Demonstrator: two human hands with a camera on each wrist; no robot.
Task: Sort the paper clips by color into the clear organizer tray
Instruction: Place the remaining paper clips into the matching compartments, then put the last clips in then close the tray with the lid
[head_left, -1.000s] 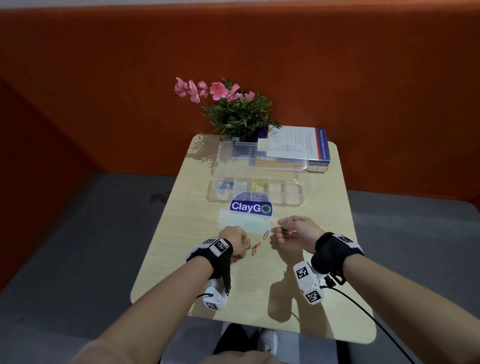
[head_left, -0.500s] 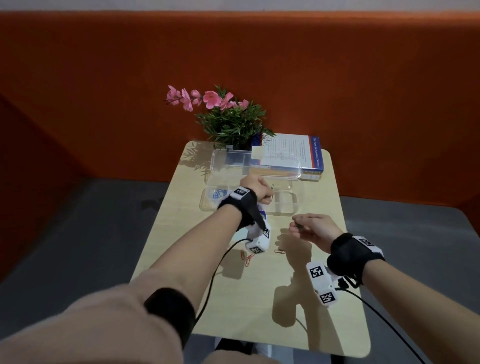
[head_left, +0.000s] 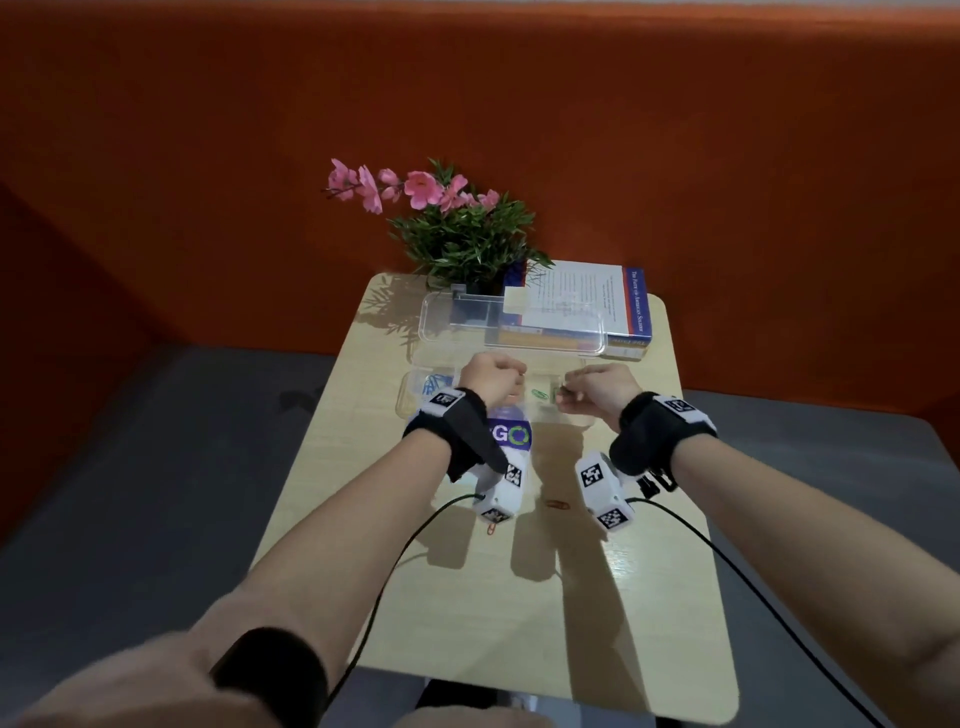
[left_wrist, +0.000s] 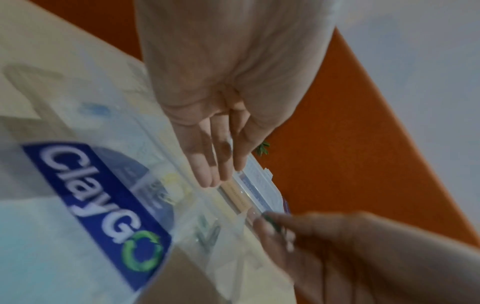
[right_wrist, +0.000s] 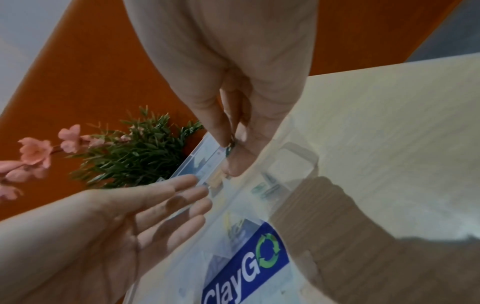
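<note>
The clear organizer tray (head_left: 408, 401) lies open at the table's far end, its lid (head_left: 511, 325) standing behind it. Blue clips (head_left: 434, 385) fill a left compartment and green clips (head_left: 540, 395) lie in a middle one. My right hand (head_left: 597, 389) hovers over the tray's right part; in the right wrist view thumb and forefinger pinch a green paper clip (right_wrist: 229, 146). My left hand (head_left: 493, 376) is above the tray's middle, its fingers (left_wrist: 207, 174) straight and holding nothing. Two orange clips (head_left: 556, 504) lie loose on the table near my wrists, one (head_left: 491, 528) half under the left wrist camera.
A potted plant with pink flowers (head_left: 462, 234) and a book (head_left: 597, 312) stand behind the tray against the orange wall. A blue ClayGO sticker (head_left: 511, 435) is on the table just before the tray. The table (head_left: 649, 597) is small; grey floor lies on both sides.
My right hand has gone forward from mid-table to above the tray with its green clip. My left hand, which held a green clip over the tray, has let go and opened.
</note>
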